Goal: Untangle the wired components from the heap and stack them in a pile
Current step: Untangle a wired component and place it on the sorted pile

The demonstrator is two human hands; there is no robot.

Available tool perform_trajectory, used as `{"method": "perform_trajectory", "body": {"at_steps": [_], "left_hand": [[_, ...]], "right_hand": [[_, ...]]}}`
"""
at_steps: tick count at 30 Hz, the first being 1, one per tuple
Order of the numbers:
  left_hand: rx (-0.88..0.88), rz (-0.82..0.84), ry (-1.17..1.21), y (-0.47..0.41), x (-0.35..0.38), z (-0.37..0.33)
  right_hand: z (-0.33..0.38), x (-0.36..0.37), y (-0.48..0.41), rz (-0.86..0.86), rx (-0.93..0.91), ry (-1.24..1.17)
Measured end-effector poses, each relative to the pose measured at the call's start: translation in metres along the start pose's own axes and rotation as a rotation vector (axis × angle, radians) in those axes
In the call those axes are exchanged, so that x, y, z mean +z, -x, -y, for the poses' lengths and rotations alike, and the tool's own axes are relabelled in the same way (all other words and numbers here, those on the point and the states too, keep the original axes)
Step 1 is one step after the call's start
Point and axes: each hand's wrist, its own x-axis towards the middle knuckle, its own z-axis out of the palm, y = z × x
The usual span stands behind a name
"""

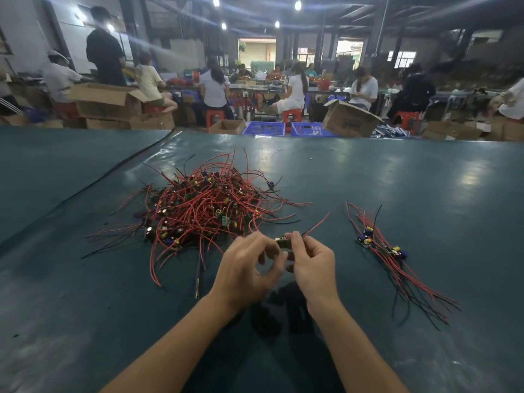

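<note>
Wired component pinched at board edges by right hand and curled left hand, above table. Heap at 11 o'clock, pile at 3 o'clock. Judged light; board stiff, leads limp, snag-prone. Board to be gripped, not leads.

Dim workshop — ceiling lamps, seated workers, cardboard boxes, blue crates beyond green table.

Single view, head-worn, wide-angle. Faces forward and down across the green counter. Left hand and right hand sit close beneath the lens, just below centre. Workshop fills the far upper band, distant and blurred.
</note>
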Motion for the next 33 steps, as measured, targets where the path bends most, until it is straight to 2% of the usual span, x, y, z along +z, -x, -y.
{"method": "perform_trajectory", "body": {"at_steps": [3,5,9,17,21,26,33], "left_hand": [[-0.306,0.035,0.262,0.001,0.0,-0.006],[-0.467,0.026,0.353,0.001,0.001,-0.004],[-0.66,-0.022,0.499,-0.003,0.0,0.001],[-0.849,-0.123,0.66,-0.004,-0.001,0.007],[-0.899,-0.082,0.734,-0.006,-0.003,0.004],[-0.963,0.083,0.763,-0.008,-0.006,-0.002],[-1.074,0.033,0.859,-0.01,-0.01,-0.003]], "right_hand": [[0.002,0.001,0.003,0.008,-0.069,0.032],[0.003,0.003,0.004,0.029,-0.116,0.047],[0.004,0.004,0.007,0.023,-0.15,0.019],[-0.006,0.006,0.008,0.0,-0.027,-0.006],[-0.009,0.004,0.007,-0.005,0.046,-0.054],[-0.004,0.007,0.012,0.096,0.011,-0.146],[-0.002,0.011,0.014,0.12,-0.1,-0.116]]}}
